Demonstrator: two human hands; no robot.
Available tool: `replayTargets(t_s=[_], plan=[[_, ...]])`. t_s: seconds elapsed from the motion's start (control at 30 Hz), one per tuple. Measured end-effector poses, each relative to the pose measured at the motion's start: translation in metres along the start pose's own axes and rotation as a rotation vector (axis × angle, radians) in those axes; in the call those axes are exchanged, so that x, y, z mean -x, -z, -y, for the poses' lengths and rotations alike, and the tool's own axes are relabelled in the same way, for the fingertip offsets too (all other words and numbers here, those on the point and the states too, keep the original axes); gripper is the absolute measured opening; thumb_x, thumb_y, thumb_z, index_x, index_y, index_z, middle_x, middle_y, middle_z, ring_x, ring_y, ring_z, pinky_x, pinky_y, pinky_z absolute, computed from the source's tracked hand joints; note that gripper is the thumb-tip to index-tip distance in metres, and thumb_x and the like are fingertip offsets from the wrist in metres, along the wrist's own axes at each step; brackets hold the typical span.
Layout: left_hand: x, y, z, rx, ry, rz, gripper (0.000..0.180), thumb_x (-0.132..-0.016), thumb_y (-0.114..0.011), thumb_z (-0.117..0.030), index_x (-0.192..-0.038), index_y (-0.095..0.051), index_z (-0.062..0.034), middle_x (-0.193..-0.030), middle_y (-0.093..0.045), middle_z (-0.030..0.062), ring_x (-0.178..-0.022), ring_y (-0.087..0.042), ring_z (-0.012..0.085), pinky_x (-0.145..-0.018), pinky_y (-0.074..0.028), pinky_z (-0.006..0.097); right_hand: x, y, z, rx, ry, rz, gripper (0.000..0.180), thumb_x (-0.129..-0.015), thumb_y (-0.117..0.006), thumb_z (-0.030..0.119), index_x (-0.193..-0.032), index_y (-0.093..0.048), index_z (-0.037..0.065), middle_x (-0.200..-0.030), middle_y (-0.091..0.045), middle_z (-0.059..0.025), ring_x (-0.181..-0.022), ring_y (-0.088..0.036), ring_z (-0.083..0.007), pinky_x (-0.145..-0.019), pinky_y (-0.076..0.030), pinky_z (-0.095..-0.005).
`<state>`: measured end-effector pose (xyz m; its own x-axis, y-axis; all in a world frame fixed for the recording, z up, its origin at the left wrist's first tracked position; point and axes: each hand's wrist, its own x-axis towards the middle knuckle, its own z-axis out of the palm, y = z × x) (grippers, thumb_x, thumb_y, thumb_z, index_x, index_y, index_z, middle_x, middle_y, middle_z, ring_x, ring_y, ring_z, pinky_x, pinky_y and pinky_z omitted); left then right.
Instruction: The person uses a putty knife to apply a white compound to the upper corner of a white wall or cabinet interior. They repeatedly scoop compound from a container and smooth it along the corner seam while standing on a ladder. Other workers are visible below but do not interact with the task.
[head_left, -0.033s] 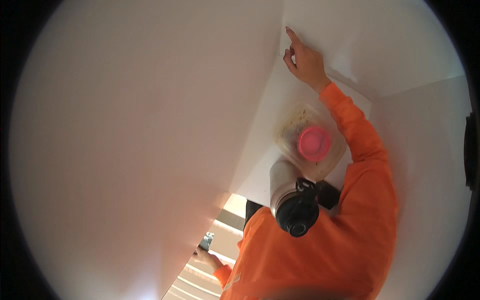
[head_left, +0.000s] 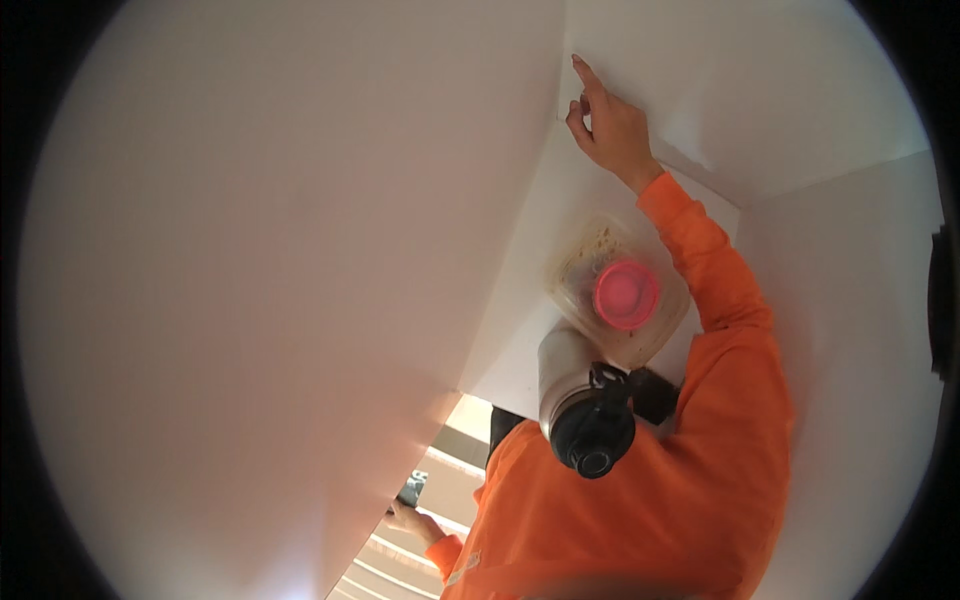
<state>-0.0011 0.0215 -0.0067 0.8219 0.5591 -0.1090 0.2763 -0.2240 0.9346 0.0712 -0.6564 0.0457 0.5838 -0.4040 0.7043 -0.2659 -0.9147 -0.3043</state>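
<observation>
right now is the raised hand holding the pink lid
No, the right hand presses bare against the white wall, while the pink lid sits lower on a clear container.

From my seat, most of the picture is a broad, plain wall panel (head_left: pixel 270 300), off-white with a warm pinkish cast, curving with the lens across the whole left side. It meets a second white surface (head_left: pixel 760 90) along a straight seam that runs from the upper middle down toward the centre, and that surface has a faint crease slanting across its top right. A paler grey-white wall (head_left: pixel 860 350) closes the right side. Low in the middle a narrow gap opens onto pale slats or steps (head_left: pixel 400 560), lit more brightly than the rest. The light is soft and even, brightest at the lower left of the big panel.
</observation>
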Motion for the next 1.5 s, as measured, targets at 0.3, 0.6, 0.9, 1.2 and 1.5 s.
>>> replayTargets(t_s=[0.3,0.6,0.9,1.2,1.5], plan=[[0.005,0.001,-0.003,0.047,0.003,0.033,0.041,-0.093,-0.059,-0.011,-0.126,-0.043,0.0077,-0.123,-0.052,0.0180,-0.106,-0.057,0.0247,-0.086,-0.051,0.038,-0.049,0.037,0.029,0.071,0.084,-0.080,0.069,-0.083,-0.059,0.011,-0.147,-0.032,0.010,-0.064,-0.059,0.0008,-0.047,-0.053,-0.0142,-0.043,-0.043,-0.0280],[0.002,0.002,0.002,0.023,0.026,0.018,0.040,-0.092,-0.061,-0.012,-0.123,-0.046,0.0080,-0.121,-0.054,0.0173,-0.103,-0.057,0.0242,-0.085,-0.051,0.037,-0.051,0.020,0.019,0.145,0.075,-0.083,0.074,-0.081,-0.060,0.011,-0.149,-0.029,0.011,-0.060,-0.056,0.0011,-0.044,-0.050,-0.0156,-0.042,-0.042,-0.0297],[0.004,-0.005,0.001,0.069,-0.067,-0.055,0.033,-0.091,-0.063,-0.013,-0.116,-0.055,0.0081,-0.104,-0.061,0.0129,-0.088,-0.061,0.0194,-0.079,-0.053,0.032,-0.049,0.022,0.015,0.177,0.074,-0.047,0.075,-0.081,-0.060,0.011,-0.149,-0.029,0.012,-0.052,-0.050,0.0000,-0.041,-0.049,-0.0174,-0.042,-0.044,-0.0313],[-0.006,0.001,0.013,0.103,-0.081,-0.022,0.033,-0.091,-0.063,-0.013,-0.116,-0.055,0.0080,-0.106,-0.062,0.0135,-0.090,-0.062,0.0206,-0.079,-0.053,0.033,-0.030,0.014,0.011,0.162,0.030,0.076,0.080,-0.080,-0.062,0.009,-0.150,-0.024,0.014,-0.058,-0.059,0.0021,-0.045,-0.054,-0.0179,-0.045,-0.046,-0.0320],[-0.005,0.001,0.014,0.092,-0.085,0.015,0.037,-0.092,-0.062,-0.013,-0.120,-0.052,0.0083,-0.109,-0.061,0.0149,-0.091,-0.062,0.0231,-0.079,-0.053,0.035,-0.006,-0.008,-0.010,0.229,0.026,0.179,0.082,-0.080,-0.062,0.009,-0.151,-0.022,0.016,-0.064,-0.061,-0.0010,-0.048,-0.056,-0.0198,-0.047,-0.048,-0.0342]])
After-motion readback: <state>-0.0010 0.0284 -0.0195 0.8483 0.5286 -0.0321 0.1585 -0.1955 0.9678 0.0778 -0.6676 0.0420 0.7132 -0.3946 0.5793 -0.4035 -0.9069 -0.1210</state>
